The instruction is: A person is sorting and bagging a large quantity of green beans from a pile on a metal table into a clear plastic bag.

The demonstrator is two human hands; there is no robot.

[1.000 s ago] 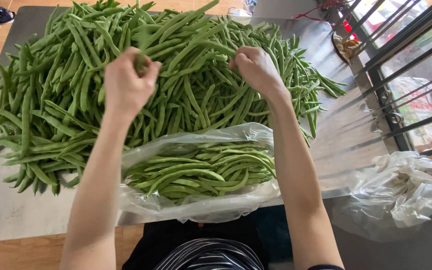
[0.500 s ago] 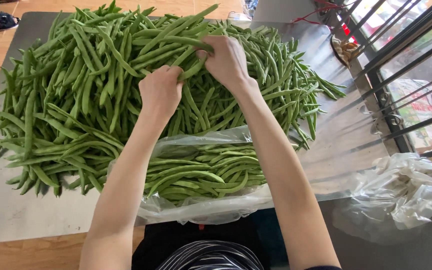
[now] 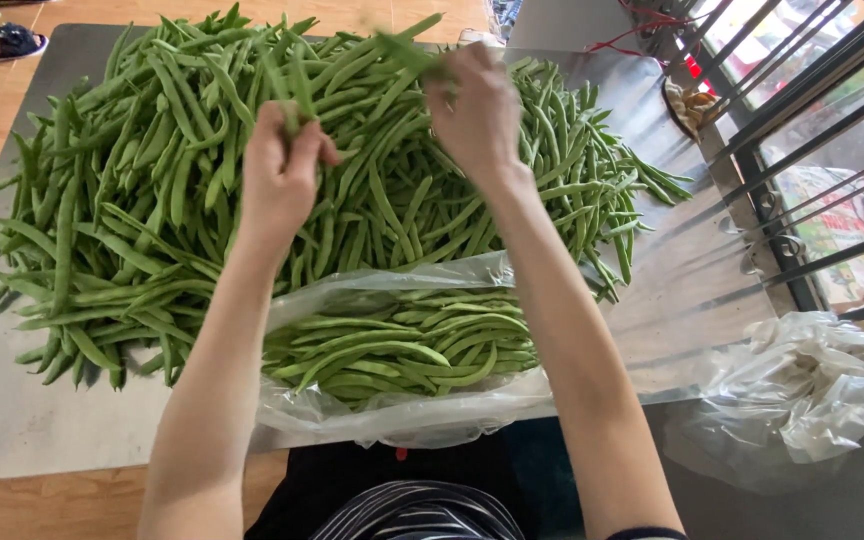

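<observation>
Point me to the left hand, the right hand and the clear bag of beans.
left hand (image 3: 280, 170): head view, back of the hand.
right hand (image 3: 477, 110): head view, back of the hand.
clear bag (image 3: 392, 418): head view, near rim.

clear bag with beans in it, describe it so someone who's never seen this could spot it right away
Start at the steel table under the big loose heap of green beans. At the table's near edge, between the person's forearms, lies the clear bag, mouth open toward the heap. Its beans lie packed side by side inside plastic; the crumpled bags to the right look empty.
</observation>
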